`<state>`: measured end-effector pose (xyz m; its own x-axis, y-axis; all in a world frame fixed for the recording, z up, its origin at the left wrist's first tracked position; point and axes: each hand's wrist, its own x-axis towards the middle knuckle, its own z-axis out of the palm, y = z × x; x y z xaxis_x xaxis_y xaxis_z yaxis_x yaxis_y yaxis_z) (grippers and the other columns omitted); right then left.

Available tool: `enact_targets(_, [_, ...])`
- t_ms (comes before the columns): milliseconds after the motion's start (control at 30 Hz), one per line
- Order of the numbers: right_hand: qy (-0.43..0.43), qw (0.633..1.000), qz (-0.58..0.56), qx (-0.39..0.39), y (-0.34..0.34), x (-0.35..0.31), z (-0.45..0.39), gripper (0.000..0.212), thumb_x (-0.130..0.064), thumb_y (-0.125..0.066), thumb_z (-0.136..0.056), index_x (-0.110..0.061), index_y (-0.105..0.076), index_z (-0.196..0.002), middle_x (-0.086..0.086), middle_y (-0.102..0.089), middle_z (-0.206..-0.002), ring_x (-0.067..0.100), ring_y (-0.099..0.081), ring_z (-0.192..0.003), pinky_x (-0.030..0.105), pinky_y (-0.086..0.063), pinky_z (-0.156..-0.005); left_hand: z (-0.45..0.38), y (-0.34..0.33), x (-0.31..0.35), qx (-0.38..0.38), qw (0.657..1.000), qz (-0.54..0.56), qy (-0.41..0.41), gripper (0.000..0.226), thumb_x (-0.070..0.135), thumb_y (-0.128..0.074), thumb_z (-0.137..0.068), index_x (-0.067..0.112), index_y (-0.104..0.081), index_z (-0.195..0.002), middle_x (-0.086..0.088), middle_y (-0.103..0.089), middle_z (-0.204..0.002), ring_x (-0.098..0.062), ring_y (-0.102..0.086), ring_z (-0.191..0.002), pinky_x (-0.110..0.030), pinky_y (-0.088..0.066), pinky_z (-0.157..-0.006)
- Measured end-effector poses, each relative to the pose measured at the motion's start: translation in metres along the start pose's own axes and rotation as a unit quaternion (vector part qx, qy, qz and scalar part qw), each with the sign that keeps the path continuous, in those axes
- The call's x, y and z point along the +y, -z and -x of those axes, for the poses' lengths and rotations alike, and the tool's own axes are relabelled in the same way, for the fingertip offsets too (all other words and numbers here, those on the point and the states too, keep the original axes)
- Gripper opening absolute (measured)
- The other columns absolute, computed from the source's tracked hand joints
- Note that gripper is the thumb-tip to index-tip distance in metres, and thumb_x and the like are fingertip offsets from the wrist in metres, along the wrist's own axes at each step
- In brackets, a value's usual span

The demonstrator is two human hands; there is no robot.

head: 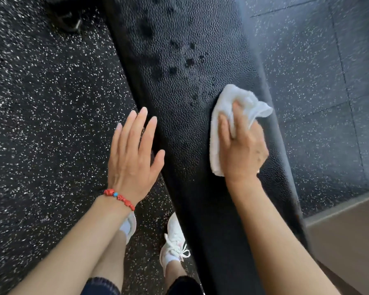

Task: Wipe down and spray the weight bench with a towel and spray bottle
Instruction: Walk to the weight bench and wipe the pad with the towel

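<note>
A long black padded weight bench with a pebbled vinyl top (179, 128) runs from the near edge of the scene toward the far side, tilting slightly leftward as it goes. The right hand (242, 150) presses a crumpled white terry towel (228, 103) flat against the right side of the pad, fingers curled into the folds so the cloth is gripped and pinned at once; part of the towel bunches up past the fingertips near the bench's right edge. Just beyond the towel, farther along the pad, a scatter of dark wet spots (179, 60) marks the surface. The left hand (134, 152) holds nothing: it is spread wide and flat, fingers straight, over the bench's left edge, and I cannot tell whether it touches the pad. A red beaded bracelet with one blue bead (119, 199) circles that wrist. Below, two white laced sneakers (175, 241) stand on black rubber flooring flecked with white (41, 124), close against the left side of the bench.
</note>
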<state>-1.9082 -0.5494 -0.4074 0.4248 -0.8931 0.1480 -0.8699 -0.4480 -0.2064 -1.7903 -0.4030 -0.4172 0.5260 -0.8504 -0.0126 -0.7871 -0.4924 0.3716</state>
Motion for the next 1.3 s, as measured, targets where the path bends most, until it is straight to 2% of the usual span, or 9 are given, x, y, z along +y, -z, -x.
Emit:
enact_targets(100, [0.104, 0.995, -0.002, 0.007, -0.003, -0.034, 0.037, 0.037, -0.039, -0.054, -0.086, -0.013, -0.067, -0.109, 0.009, -0.051, -0.057, 0.023, -0.049, -0.047, 0.028, -0.036, -0.040, -0.010, 0.006, -0.006, -0.004, 1.000, 0.006, 0.002, 0.051, 0.025, -0.040, -0.090, 0.002, -0.039, -0.136, -0.019, -0.033, -0.146, -0.033, -0.025, -0.137, -0.047, -0.017, -0.112])
enact_targets(233, [0.145, 0.989, -0.004, 0.012, -0.004, -0.039, 0.036, 0.036, -0.040, -0.054, -0.085, -0.013, -0.071, -0.101, 0.007, -0.049, -0.053, 0.022, -0.048, -0.044, 0.028, -0.034, -0.038, -0.015, 0.016, -0.013, -0.027, 0.999, 0.003, -0.020, 0.050, 0.023, -0.036, -0.091, 0.003, -0.039, -0.136, -0.017, -0.034, -0.147, -0.031, -0.025, -0.137, -0.044, -0.014, -0.112])
enact_targets(467, [-0.105, 0.994, -0.032, 0.002, -0.024, -0.054, -0.051, 0.041, -0.043, -0.053, -0.087, -0.020, -0.061, -0.119, 0.023, -0.061, -0.079, 0.036, -0.058, -0.066, 0.038, -0.045, -0.053, -0.022, 0.016, -0.023, -0.043, 0.998, 0.011, -0.041, 0.051, 0.024, -0.037, -0.090, 0.004, -0.038, -0.137, -0.016, -0.034, -0.147, -0.031, -0.025, -0.137, -0.046, -0.016, -0.112])
enact_targets(600, [-0.113, 0.993, -0.021, 0.025, -0.019, -0.045, -0.015, 0.037, -0.039, -0.050, -0.088, -0.017, -0.060, -0.117, 0.022, -0.062, -0.081, 0.034, -0.061, -0.065, 0.038, -0.051, -0.052, -0.028, 0.015, -0.020, -0.043, 0.997, 0.025, -0.051, 0.052, 0.025, -0.038, -0.091, 0.005, -0.037, -0.138, -0.016, -0.032, -0.148, -0.031, -0.023, -0.138, -0.046, -0.016, -0.112])
enact_targets(800, [-0.100, 0.994, 0.015, 0.042, -0.008, -0.031, 0.008, 0.035, -0.034, -0.057, -0.083, -0.011, -0.068, -0.106, 0.018, -0.057, -0.062, 0.030, -0.056, -0.050, 0.030, -0.044, -0.040, -0.033, 0.011, -0.013, -0.052, 0.995, 0.011, -0.080, 0.053, 0.026, -0.041, -0.090, 0.005, -0.038, -0.138, -0.017, -0.031, -0.148, -0.033, -0.026, -0.137, -0.048, -0.021, -0.111])
enact_targets(933, [-0.085, 0.996, 0.019, 0.000, -0.013, -0.032, -0.047, 0.041, -0.042, -0.053, -0.089, -0.018, -0.058, -0.122, 0.026, -0.061, -0.083, 0.037, -0.060, -0.073, 0.040, -0.047, -0.057, -0.033, 0.010, -0.015, -0.050, 0.995, 0.009, -0.087, 0.053, 0.026, -0.042, -0.089, 0.003, -0.040, -0.137, -0.019, -0.034, -0.146, -0.035, -0.029, -0.136, -0.050, -0.026, -0.110])
enact_targets(1067, [-0.098, 0.995, 0.017, -0.020, -0.027, -0.029, -0.105, 0.044, -0.052, -0.037, -0.093, -0.031, -0.047, -0.130, 0.018, -0.060, -0.104, 0.032, -0.056, -0.094, 0.035, -0.040, -0.071, -0.033, 0.009, -0.017, -0.050, 0.994, -0.007, -0.095, 0.053, 0.027, -0.043, -0.089, 0.005, -0.039, -0.137, -0.018, -0.034, -0.146, -0.033, -0.030, -0.135, -0.051, -0.028, -0.109])
enact_targets(1167, [-0.046, 0.999, 0.001, -0.012, -0.022, -0.047, -0.078, 0.042, -0.046, -0.044, -0.092, -0.024, -0.053, -0.127, 0.022, -0.060, -0.092, 0.034, -0.058, -0.082, 0.035, -0.041, -0.061, -0.034, 0.012, -0.016, -0.055, 0.994, -0.015, -0.092, 0.053, 0.028, -0.043, -0.088, 0.005, -0.040, -0.137, -0.018, -0.035, -0.145, -0.033, -0.031, -0.135, -0.051, -0.029, -0.109])
enact_targets(1300, [0.130, 0.990, -0.037, -0.029, -0.013, -0.072, -0.039, 0.036, -0.033, -0.057, -0.082, -0.009, -0.068, -0.107, 0.018, -0.057, -0.060, 0.030, -0.055, -0.049, 0.026, -0.039, -0.040, -0.032, 0.012, -0.014, -0.049, 0.996, -0.011, -0.074, 0.053, 0.027, -0.043, -0.088, 0.004, -0.041, -0.136, -0.018, -0.036, -0.145, -0.032, -0.031, -0.135, -0.049, -0.028, -0.109])
